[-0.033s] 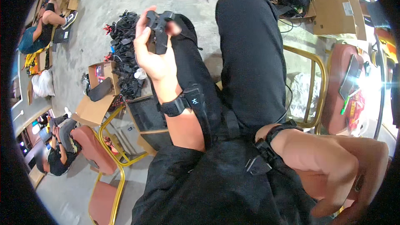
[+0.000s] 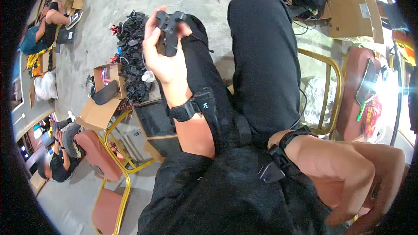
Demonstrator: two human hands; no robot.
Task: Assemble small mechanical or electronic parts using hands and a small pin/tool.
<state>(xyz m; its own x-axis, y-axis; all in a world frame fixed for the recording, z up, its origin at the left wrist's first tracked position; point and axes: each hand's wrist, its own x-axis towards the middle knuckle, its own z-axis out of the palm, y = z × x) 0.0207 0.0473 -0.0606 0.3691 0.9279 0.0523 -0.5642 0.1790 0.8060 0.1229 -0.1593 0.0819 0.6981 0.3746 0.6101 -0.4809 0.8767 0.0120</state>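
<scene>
My left hand (image 2: pixel 167 65) is raised over my left thigh, palm up, its fingers wrapped round a small black forked plastic part (image 2: pixel 170 32). Two prongs of that part stick up between my thumb and fingers; its exact kind is unclear. A black wrist strap with a small box (image 2: pixel 203 101) sits on my left forearm. At the lower right, my right hand (image 2: pixel 348 169) hangs beside my hip with its fingers bent downward. Those fingertips are blurred near the picture's rim, and whether they hold anything does not show. Another black strap (image 2: pixel 281 159) circles my right wrist.
A heap of black cables and parts (image 2: pixel 133 56) lies on the floor at left, beside an open cardboard box (image 2: pixel 98 115). Gold-framed chairs (image 2: pixel 98 156) stand at both sides. Another carton (image 2: pixel 348 11) holds black cables at upper right. Two people sit at far left.
The black part has tilted slightly in my left hand, and that hand sits a touch farther right. My right hand looks nearly unchanged.
</scene>
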